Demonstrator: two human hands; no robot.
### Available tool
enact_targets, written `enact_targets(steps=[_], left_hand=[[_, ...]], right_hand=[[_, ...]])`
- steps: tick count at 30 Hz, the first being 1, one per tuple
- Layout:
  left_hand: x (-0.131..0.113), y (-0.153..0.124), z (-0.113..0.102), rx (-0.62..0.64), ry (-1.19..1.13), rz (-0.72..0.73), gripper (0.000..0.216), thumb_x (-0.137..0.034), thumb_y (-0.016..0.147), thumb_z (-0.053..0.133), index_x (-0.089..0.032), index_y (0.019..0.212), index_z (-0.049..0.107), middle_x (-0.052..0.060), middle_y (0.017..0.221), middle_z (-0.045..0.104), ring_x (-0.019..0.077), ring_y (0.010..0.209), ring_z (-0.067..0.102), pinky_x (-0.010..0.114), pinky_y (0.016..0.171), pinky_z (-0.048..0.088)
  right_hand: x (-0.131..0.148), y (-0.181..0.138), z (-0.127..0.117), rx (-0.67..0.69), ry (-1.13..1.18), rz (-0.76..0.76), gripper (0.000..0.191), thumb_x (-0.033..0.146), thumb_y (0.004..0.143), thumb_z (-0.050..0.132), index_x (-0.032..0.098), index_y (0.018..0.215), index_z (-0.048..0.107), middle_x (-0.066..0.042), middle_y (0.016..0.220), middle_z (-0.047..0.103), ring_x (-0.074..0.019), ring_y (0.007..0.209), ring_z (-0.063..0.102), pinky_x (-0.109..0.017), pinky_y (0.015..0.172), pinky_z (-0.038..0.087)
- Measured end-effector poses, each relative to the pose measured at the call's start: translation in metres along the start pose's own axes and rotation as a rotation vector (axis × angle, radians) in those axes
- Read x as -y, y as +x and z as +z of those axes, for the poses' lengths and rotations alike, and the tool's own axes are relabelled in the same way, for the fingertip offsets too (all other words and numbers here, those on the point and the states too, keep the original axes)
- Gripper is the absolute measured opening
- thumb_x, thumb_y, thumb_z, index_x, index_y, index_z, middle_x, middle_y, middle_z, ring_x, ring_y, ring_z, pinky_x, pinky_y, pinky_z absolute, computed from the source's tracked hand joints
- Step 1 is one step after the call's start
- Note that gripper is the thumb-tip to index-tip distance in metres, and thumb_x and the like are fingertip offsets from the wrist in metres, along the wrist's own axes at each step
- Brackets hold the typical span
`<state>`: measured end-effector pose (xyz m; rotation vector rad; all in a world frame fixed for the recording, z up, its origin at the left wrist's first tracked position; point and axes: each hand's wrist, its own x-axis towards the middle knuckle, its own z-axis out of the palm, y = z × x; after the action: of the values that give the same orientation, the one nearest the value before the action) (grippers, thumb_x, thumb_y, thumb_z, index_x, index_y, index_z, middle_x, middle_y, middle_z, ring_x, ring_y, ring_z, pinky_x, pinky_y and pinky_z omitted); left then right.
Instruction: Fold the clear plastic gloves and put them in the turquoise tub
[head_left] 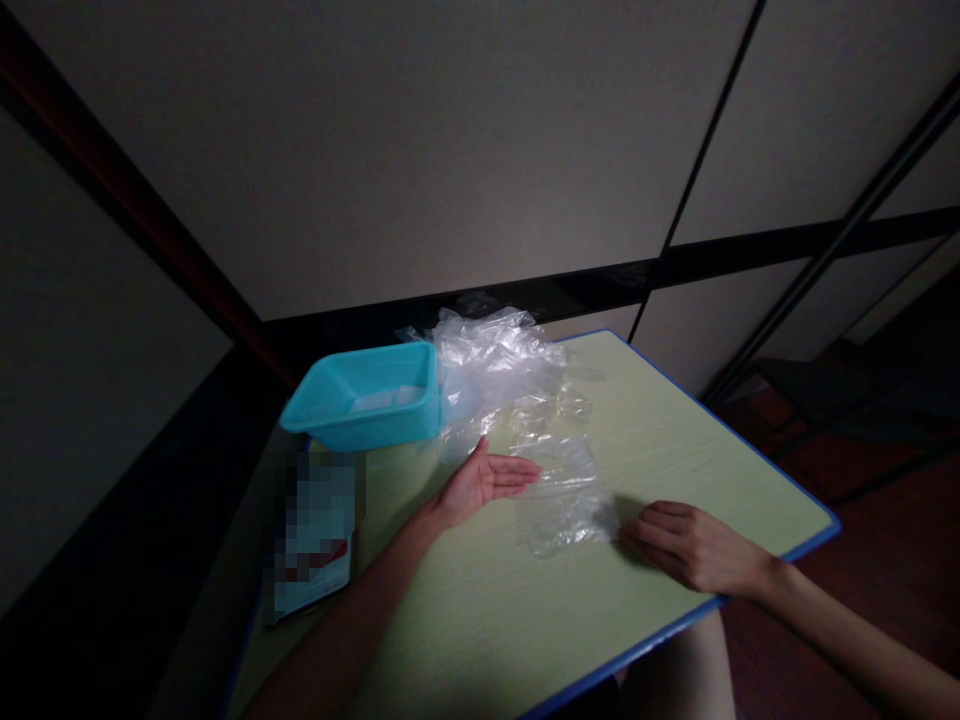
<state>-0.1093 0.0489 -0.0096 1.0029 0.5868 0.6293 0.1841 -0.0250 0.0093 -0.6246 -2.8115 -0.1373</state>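
L hand (pixel 482 483) is extending wide, fingers straight, tips at the L edge of a clear bag (pixel 568 497); R hand (pixel 691 546) is curling narrow at its R corner, can't tell if pinching, light's poor. Bag's lying on the table (pixel 457 620) btwn hands. Light, even pressure is prob. suiting such thin film best. It's looking shiny, creased, roughly sq.; plastic pile (pixel 499 355) behind is bunching loosely; blue tub (pixel 360 432) is tapering, smooth.

Left hand (pixel 476 486) spread flat, right hand (pixel 686 548) bent inward.
The left forearm (pixel 367 610) slants up, palm showing, fingers straight and together, thumb raised; the right forearm (pixel 847 625) comes from the lower right, knuckles uppermost, fingers curled.
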Motion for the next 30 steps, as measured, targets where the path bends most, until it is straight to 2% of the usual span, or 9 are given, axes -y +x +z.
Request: enact_targets(steps=[4,8,11,14,16,22,27,30], left_hand=[[0.0,0.0,0.0,-0.005,-0.017,-0.006,0.075,-0.059,0.087,0.01,-0.007,0.102,0.062,0.017,0.111,0.059,0.027,0.109,0.05,0.042,0.096,0.028],[0.002,0.0,-0.002,0.026,-0.035,0.012,0.074,-0.057,0.088,0.01,-0.007,0.102,0.062,0.016,0.111,0.059,0.0264,0.108,0.051,0.041,0.095,0.029],[0.002,0.0,-0.003,0.025,-0.033,0.019,0.073,-0.058,0.088,0.011,-0.007,0.103,0.062,0.016,0.111,0.059,0.0266,0.108,0.051,0.041,0.095,0.029],[0.002,0.0,-0.003,0.014,-0.027,0.01,0.073,-0.059,0.088,0.013,-0.007,0.103,0.062,0.017,0.111,0.059,0.027,0.108,0.051,0.042,0.095,0.029],[0.003,0.0,-0.003,0.011,-0.03,0.005,0.072,-0.06,0.087,0.015,-0.007,0.102,0.062,0.017,0.111,0.058,0.0274,0.108,0.051,0.042,0.095,0.029],[0.004,0.0,-0.004,0.038,-0.036,0.025,0.071,-0.062,0.085,0.019,-0.008,0.103,0.061,0.016,0.112,0.058,0.0282,0.109,0.05,0.043,0.096,0.028],[0.003,0.001,-0.003,0.028,-0.025,0.023,0.071,-0.064,0.084,0.022,-0.009,0.102,0.062,0.015,0.111,0.059,0.028,0.108,0.051,0.042,0.095,0.029],[0.003,0.001,0.0,0.003,0.019,0.018,0.073,-0.066,0.083,0.021,-0.009,0.101,0.062,0.016,0.111,0.059,0.028,0.108,0.051,0.041,0.094,0.031]], right_hand=[[0.001,0.001,0.002,0.016,0.012,0.006,0.038,0.015,0.093,0.023,0.016,0.09,0.062,-0.006,0.075,0.062,-0.0166,0.065,0.053,-0.032,0.059,0.044],[-0.001,0.0,0.005,0.032,0.018,0.011,0.037,0.015,0.093,0.025,0.018,0.086,0.062,-0.006,0.077,0.062,-0.0167,0.065,0.054,-0.032,0.059,0.046],[-0.005,-0.002,0.009,0.016,0.049,0.014,0.035,0.015,0.093,0.026,0.018,0.091,0.061,-0.006,0.085,0.064,-0.0168,0.077,0.058,-0.033,0.07,0.049],[-0.006,-0.005,0.011,-0.015,0.104,0.06,0.031,0.015,0.093,0.028,0.015,0.102,0.057,-0.009,0.102,0.063,-0.0179,0.095,0.056,-0.035,0.086,0.046],[-0.005,-0.005,0.013,-0.043,0.137,0.1,0.029,0.015,0.092,0.029,0.014,0.106,0.055,-0.009,0.108,0.061,-0.0171,0.101,0.054,-0.035,0.09,0.045],[-0.006,-0.001,0.017,-0.111,0.102,0.065,0.024,0.014,0.091,0.036,0.014,0.107,0.054,-0.008,0.105,0.063,-0.0152,0.097,0.055,-0.03,0.086,0.047],[-0.016,0.005,0.019,-0.096,-0.059,0.002,0.024,0.011,0.089,0.038,0.014,0.103,0.057,-0.007,0.102,0.063,-0.0163,0.082,0.057,-0.031,0.069,0.049],[-0.021,0.013,0.02,-0.083,-0.071,-0.003,0.025,0.013,0.091,0.035,0.013,0.102,0.058,-0.008,0.105,0.062,-0.0165,0.086,0.056,-0.032,0.072,0.049]])
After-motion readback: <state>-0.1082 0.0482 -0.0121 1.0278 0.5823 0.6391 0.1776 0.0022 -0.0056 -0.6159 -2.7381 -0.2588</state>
